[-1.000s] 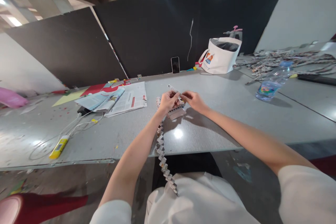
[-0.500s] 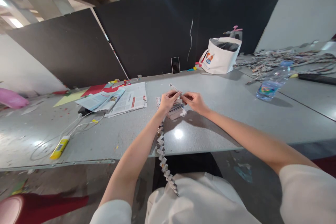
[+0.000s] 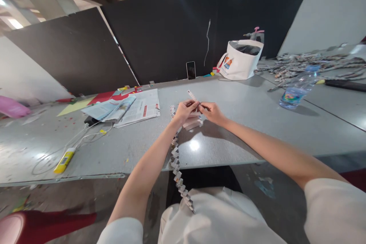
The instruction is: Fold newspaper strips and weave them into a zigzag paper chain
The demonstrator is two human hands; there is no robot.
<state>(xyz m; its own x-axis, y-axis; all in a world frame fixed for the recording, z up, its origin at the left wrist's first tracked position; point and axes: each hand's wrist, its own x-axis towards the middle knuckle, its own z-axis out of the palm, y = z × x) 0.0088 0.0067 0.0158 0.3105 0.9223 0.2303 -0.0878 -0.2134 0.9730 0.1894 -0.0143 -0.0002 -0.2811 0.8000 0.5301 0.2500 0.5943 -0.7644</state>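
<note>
A narrow printed paper strip (image 3: pixel 190 94) is pinched between my left hand (image 3: pixel 184 110) and my right hand (image 3: pixel 212 112), its upper end sticking out beyond the fingertips. Both hands are closed, with the fingertips meeting over the table. Just below them lies a small pile of cut paper strips (image 3: pixel 193 122), partly covered by the hands. A zigzag chain of folded paper (image 3: pixel 175 159) runs under my left wrist, past the table's front edge and down onto my lap.
Newspapers (image 3: pixel 140 108) lie to the left, with a yellow glue stick (image 3: pixel 64 161) near the front edge. A phone (image 3: pixel 191 70) leans on the black partition. A white bag (image 3: pixel 240 61), a plastic bottle (image 3: pixel 299 87) and many rolled paper sticks (image 3: pixel 320 63) stand or lie to the right.
The paper strip has swung slightly, and more of its upper end shows above my fingers. Both hands keep almost the same place, with small finger movements.
</note>
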